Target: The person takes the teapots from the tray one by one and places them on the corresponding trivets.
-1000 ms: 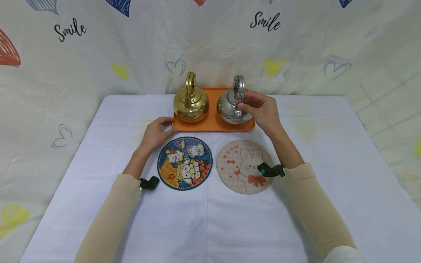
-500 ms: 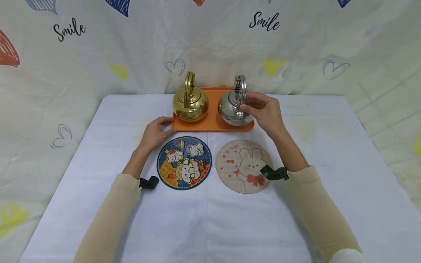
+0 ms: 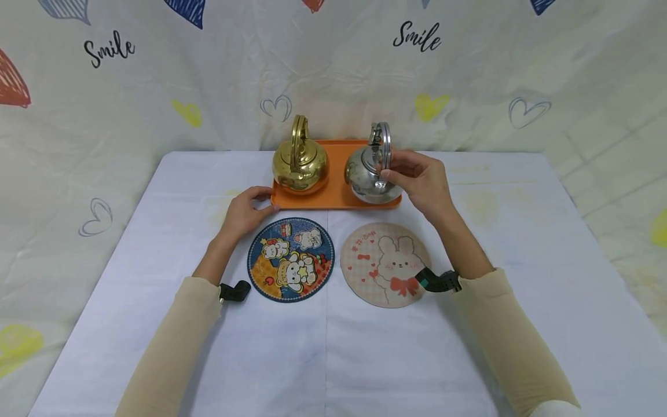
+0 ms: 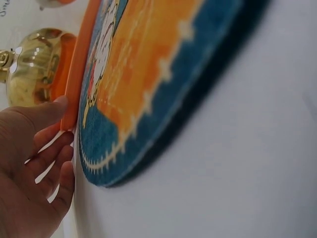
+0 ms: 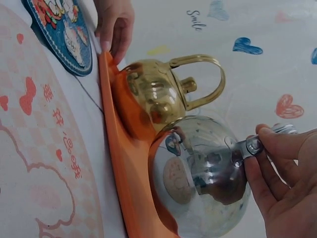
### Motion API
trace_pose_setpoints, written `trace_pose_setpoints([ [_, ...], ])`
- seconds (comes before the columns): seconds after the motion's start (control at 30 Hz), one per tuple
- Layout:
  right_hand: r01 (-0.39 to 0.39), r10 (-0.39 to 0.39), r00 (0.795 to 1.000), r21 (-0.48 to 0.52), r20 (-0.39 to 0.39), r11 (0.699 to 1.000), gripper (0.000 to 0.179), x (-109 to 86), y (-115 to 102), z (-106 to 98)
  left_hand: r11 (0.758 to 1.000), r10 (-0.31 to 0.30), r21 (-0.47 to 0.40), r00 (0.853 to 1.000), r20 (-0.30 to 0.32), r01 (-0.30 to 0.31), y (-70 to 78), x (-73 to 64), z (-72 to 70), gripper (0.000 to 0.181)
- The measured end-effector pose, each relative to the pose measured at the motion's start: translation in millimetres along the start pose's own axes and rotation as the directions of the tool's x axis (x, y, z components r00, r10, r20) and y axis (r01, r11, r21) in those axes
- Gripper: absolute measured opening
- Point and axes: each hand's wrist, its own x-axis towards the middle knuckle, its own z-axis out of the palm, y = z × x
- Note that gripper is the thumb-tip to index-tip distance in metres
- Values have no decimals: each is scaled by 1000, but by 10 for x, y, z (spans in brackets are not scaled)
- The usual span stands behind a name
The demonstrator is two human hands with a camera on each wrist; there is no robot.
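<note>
A silver teapot (image 3: 367, 174) is over the right part of an orange tray (image 3: 336, 200); whether its base touches the tray I cannot tell. My right hand (image 3: 423, 180) pinches the near end of its upright handle between thumb and fingers, as the right wrist view also shows. Beside it a gold teapot (image 3: 300, 165) stands on the tray's left part. At the tray's front left corner my left hand (image 3: 245, 211) holds the rim, thumb (image 4: 47, 111) on the edge and the other fingers loosely bent by the side. A bit of the tray's right side is hidden.
Two round mats lie flat in front of the tray: a blue and orange one with cartoon figures (image 3: 290, 260) at left, a pink rabbit one (image 3: 383, 263) at right. White cloth covers the table (image 3: 328, 359). A printed curtain (image 3: 224, 75) hangs behind.
The silver teapot has shifted slightly toward me and the tray's front edge, my right hand moving with it. My left hand and the gold teapot look still.
</note>
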Motion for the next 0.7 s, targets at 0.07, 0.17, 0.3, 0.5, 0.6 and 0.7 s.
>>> trace_pose_setpoints([
  [0.07, 3, -3, 1000, 3, 3, 1000, 31, -9, -4, -3, 1000, 2, 0, 1000, -2, -2, -8, -1, 3, 51],
  [0.17, 12, -12, 1000, 16, 7, 1000, 30, -19, -1, -9, 1000, 8, 3, 1000, -4, -8, -16, 0, 6, 51],
  [0.3, 19, -19, 1000, 21, 7, 1000, 29, -38, -5, -12, 1000, 8, 2, 1000, -4, -8, -20, 0, 8, 51],
  [0.5, 17, -17, 1000, 5, 8, 1000, 30, -72, -30, -14, 1000, 6, -3, 1000, -6, -6, -20, 6, 11, 50],
  [0.6, 21, -21, 1000, 5, 9, 1000, 29, -86, -53, -10, 1000, 3, -6, 1000, -8, -3, -18, 5, 9, 50],
  [0.7, 27, -27, 1000, -1, 10, 1000, 29, -104, -74, -6, 1000, 0, -7, 1000, -5, 0, -16, 1, 5, 50],
])
